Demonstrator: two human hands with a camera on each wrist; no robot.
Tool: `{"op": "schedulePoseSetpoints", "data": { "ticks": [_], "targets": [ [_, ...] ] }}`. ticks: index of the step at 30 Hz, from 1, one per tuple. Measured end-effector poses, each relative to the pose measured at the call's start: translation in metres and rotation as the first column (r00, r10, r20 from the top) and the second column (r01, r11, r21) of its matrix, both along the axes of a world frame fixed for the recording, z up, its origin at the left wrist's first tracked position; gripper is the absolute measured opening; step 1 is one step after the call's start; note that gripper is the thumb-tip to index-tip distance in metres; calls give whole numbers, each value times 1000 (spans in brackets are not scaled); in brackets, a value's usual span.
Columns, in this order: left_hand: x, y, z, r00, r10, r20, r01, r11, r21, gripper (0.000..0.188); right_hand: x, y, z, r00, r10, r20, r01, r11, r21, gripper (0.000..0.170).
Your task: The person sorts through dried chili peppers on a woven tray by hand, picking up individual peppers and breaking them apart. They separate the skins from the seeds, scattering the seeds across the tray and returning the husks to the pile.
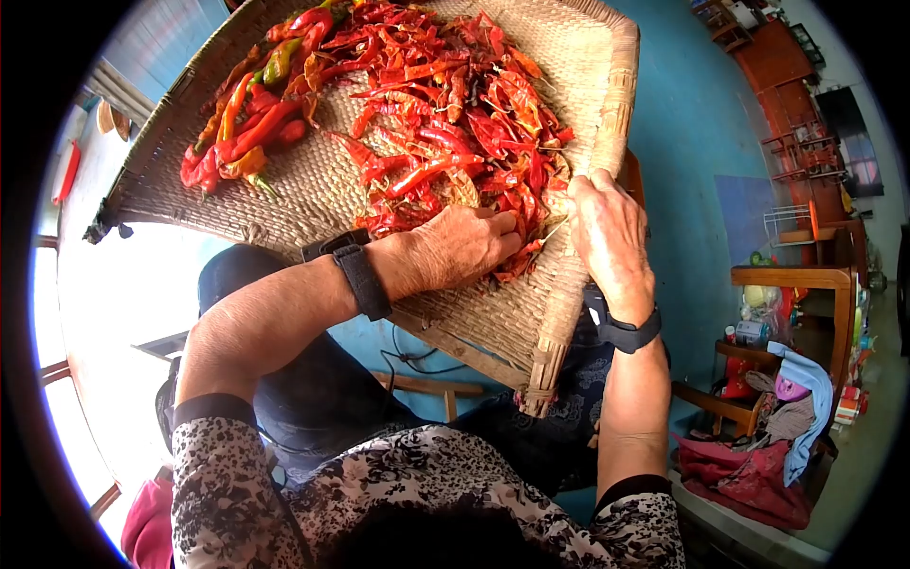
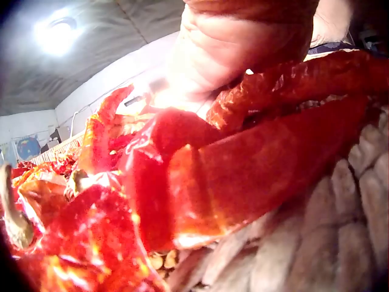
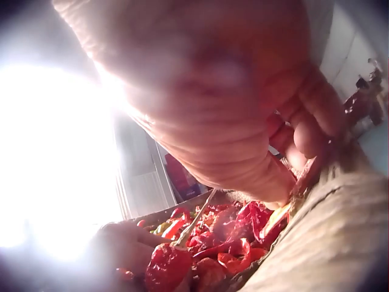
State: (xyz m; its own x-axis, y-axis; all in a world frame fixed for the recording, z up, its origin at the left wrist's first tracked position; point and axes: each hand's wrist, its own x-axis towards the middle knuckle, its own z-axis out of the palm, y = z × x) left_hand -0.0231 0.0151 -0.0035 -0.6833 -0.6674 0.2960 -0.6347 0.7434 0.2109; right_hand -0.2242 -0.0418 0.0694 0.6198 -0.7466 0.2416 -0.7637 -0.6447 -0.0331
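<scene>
The left arm (image 1: 270, 327) bends at the elbow, its grip (image 1: 463, 245) curled inside the woven tray's (image 1: 303, 207) near edge; the right forearm (image 1: 633, 408) extends forward, its grip (image 1: 611, 232) pinching at the right edge.

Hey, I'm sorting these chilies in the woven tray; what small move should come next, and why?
I'd probably lay the dried chili on the wrinkled pile: the right hand seems to pinch it at the tray's rim, right beside that pile, while the smoother, plumper chilies lie in a separate group farther left.
</scene>
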Motion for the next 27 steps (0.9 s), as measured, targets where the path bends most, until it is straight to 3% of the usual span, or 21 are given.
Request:
{"op": "schedulePoseSetpoints", "data": {
  "ticks": [5, 27],
  "targets": [
    [0, -1, -1, 997, -8, -80, 7, 1000, -8, 15, 3, 0, 2, 1000, -11, -27, 11, 1000, 1, 9],
    [1, -2, 2, 999, -18, -35, 16, 998, -62, 19, -1, -5, 3, 998, -17, 60, 15, 1000, 21, 10]
  ]
}}
